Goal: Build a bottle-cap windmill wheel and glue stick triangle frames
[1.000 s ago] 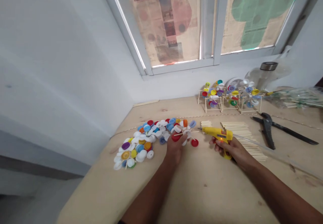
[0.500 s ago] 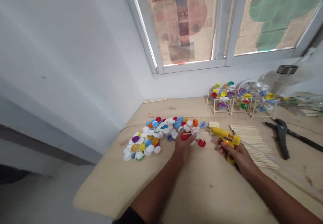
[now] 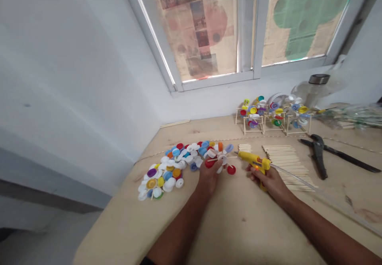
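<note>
Between the closed fingers of my left hand (image 3: 209, 175) is a wheel of bottle caps (image 3: 222, 159) on thin sticks. Its caps include an orange one, a pale purple one and red ones around a white middle. My right hand (image 3: 273, 181) is wrapped round the grip of a yellow glue gun (image 3: 253, 160), which has a small orange light lit. A long clear glue stick (image 3: 295, 173) trails from its back end. The nozzle points left, close beside the pale purple cap (image 3: 229, 148); whether they touch is hard to tell.
Loose bottle caps (image 3: 170, 183) in many colours are heaped left of my left hand. Thin wooden sticks (image 3: 283, 161) lie in rows beyond the glue gun. Black cutters (image 3: 318, 157) rest at the right. Finished cap wheels on stick stands (image 3: 253, 115) line the wall, near a bottle (image 3: 316, 88).
The view has swung slightly to the right, so everything sits further left. The pale purple cap on the wheel appears more tilted. Both hands keep their holds.
</note>
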The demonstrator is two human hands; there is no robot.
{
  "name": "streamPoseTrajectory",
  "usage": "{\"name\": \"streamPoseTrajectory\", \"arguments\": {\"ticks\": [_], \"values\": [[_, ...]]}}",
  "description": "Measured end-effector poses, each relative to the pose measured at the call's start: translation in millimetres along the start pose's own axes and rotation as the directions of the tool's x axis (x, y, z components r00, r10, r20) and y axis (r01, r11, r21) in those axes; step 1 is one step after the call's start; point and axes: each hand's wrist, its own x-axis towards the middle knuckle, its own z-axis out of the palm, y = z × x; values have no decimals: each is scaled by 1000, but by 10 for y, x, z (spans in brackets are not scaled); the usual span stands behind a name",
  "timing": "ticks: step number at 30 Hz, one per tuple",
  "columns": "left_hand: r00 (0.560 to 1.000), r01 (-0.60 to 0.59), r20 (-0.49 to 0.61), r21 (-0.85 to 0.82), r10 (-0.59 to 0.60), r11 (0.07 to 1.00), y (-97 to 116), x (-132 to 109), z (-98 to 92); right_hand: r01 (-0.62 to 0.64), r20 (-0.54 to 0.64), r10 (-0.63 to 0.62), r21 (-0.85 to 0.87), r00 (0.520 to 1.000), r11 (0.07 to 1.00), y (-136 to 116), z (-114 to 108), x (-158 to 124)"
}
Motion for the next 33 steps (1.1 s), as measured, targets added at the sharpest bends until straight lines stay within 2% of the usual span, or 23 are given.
{"name": "streamPoseTrajectory", "arguments": {"ticks": [10,23,33], "values": [[1000,-6,7,16,6,1000,6,-1,3,15,-7,-15,-39,1000,999,68,-12,20],[999,-11,-52,23,12,1000,-4,29,6,-14,-45,12,-52,999,999,-142,11,-49],[989,-100,-93,169,117,981,-16,14,-19,-36,-73,32,-45,997,998,-37,-29,-60]]}}
